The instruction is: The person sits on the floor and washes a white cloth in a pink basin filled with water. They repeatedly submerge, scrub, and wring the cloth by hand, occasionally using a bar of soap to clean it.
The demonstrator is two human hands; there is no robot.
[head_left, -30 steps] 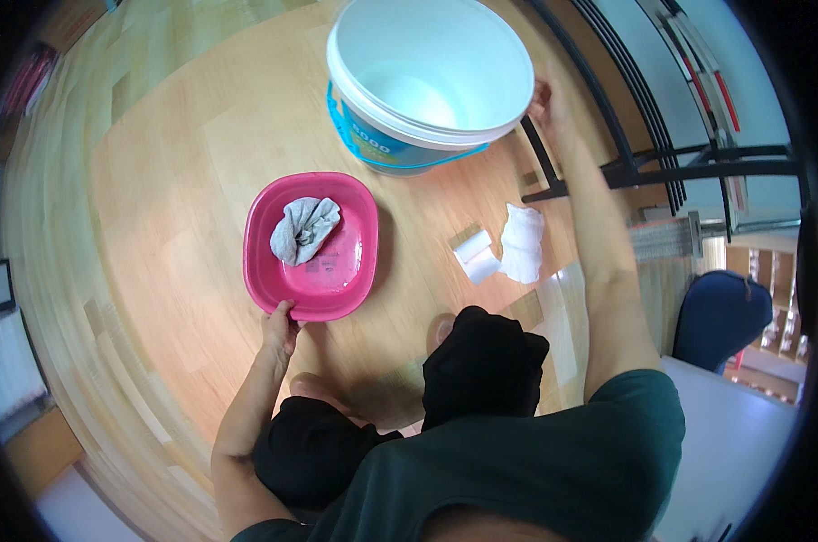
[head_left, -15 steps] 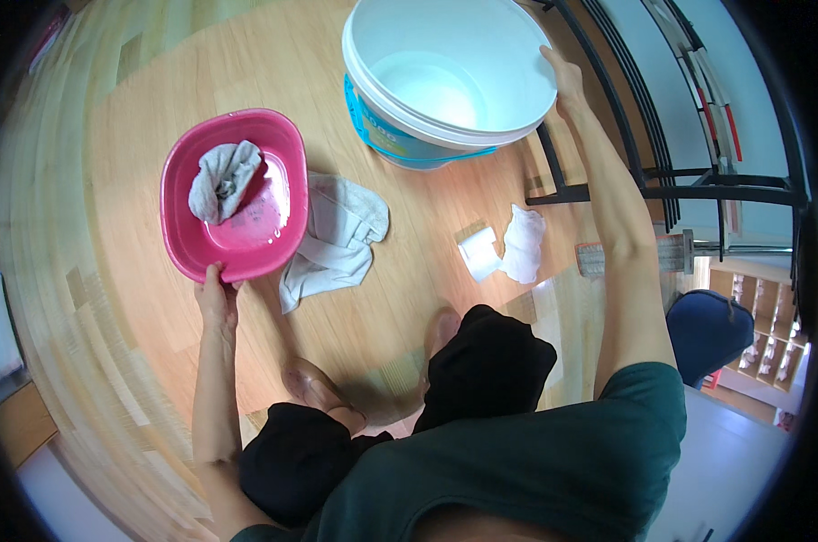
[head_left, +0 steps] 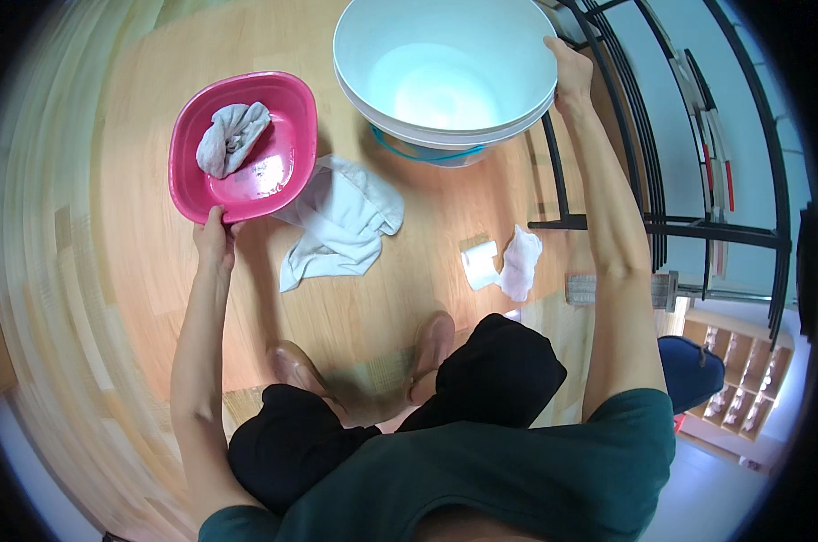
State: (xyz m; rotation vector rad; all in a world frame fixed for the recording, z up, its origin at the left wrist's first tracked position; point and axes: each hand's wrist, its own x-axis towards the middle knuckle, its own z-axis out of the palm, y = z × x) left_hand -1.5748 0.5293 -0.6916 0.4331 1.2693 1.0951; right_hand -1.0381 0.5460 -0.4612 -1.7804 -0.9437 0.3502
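Note:
My left hand (head_left: 216, 240) grips the near rim of a pink plastic basin (head_left: 181, 168), thumb over the edge and fingers underneath. Inside the basin lies a crumpled grey cloth (head_left: 232, 137) on a wet, shiny bottom. At the far right, my right hand (head_left: 571, 76) is closed on the right rim of a large white bucket (head_left: 373, 90) with a blue handle. Pale, clear liquid shows at the bucket's bottom. A light grey towel (head_left: 350, 217) is spread on the floor, partly behind the basin's near right side.
White paper or cloth pieces (head_left: 520, 262) and a small white roll (head_left: 479, 265) lie on the wood floor right of my feet. A black metal rack (head_left: 590, 222) stands close by the right arm. Behind it are a flat mop head (head_left: 599, 289), a dark blue chair (head_left: 689, 372) and wooden shelves (head_left: 738, 370).
My left hand has carried the basin farther forward, up in the view. The bucket now tips more toward me, showing more of its inside. My head view has shifted slightly.

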